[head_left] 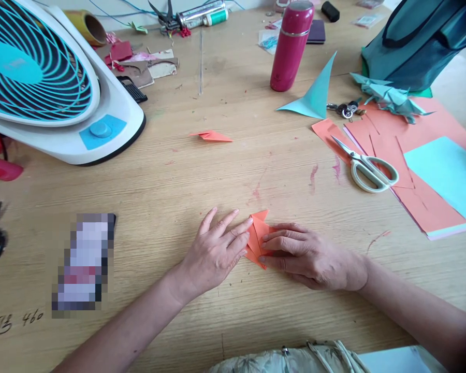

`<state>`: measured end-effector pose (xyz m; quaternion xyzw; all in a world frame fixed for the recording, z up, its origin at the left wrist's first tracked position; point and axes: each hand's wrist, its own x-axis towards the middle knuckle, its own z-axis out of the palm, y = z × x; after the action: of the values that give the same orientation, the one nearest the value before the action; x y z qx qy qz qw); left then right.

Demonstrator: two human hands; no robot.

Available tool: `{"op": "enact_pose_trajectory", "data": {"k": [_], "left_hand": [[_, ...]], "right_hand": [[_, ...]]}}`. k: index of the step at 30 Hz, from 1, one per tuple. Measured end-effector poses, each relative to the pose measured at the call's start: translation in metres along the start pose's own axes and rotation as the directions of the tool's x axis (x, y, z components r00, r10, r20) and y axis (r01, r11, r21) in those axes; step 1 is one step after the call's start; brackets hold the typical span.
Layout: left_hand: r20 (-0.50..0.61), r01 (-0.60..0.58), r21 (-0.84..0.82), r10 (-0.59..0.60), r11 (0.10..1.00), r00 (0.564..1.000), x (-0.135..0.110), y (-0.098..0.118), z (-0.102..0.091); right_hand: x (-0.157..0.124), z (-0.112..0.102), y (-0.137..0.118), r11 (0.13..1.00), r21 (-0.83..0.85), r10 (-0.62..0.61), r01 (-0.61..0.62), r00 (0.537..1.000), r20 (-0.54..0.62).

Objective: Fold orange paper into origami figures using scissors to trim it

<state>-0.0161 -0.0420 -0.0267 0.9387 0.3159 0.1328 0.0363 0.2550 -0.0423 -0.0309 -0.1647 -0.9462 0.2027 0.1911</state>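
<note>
A small piece of folded orange origami paper (258, 233) lies on the wooden table in front of me, with pointed corners at its top and bottom. My left hand (219, 248) holds its left edge with the index finger and thumb, while the other fingers spread outward. From the other side, the bent fingers of my right hand (312, 256) hold its right edge down and cover part of it. Farther back lies a separate small folded orange piece (213, 136), touched by neither hand.
White-handled scissors (374, 173) rest on orange sheets (431, 207) at right, near a light blue sheet (450, 176). Behind them are a folded blue paper (314, 96), keys (347, 110) and a magenta bottle (291, 49). A fan (116, 124) and a blurred phone (83, 261) stand left.
</note>
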Motion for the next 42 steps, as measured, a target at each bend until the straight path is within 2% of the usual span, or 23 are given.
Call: {"op": "enact_pose_trajectory", "data": {"k": [14, 21, 28, 35, 42], "left_hand": [[-0.030, -0.094, 0.056, 0.096, 0.994, 0.995, -0.007, -0.002, -0.001], [-0.062, -0.003, -0.014, 0.002, 1.000, 0.998, -0.007, 0.000, -0.002], [-0.085, -0.087, 0.092, 0.095, 0.992, 0.992, -0.010, 0.002, -0.004], [-0.098, -0.061, 0.041, 0.065, 0.997, 0.993, -0.007, -0.006, -0.003], [-0.066, 0.047, -0.069, -0.051, 0.997, 0.997, -0.011, -0.001, -0.004]], "right_hand": [[0.000, -0.001, 0.001, 1.000, 0.002, -0.011, 0.011, 1.000, 0.005], [0.000, -0.001, 0.000, 1.000, 0.016, -0.019, 0.018, 1.000, 0.006], [-0.001, 0.001, 0.001, 0.999, 0.029, -0.014, 0.014, 1.000, 0.013], [-0.001, 0.000, 0.000, 1.000, 0.006, -0.015, 0.015, 1.000, 0.015], [-0.001, 0.000, 0.000, 0.999, -0.013, -0.033, 0.033, 0.999, 0.003]]}}
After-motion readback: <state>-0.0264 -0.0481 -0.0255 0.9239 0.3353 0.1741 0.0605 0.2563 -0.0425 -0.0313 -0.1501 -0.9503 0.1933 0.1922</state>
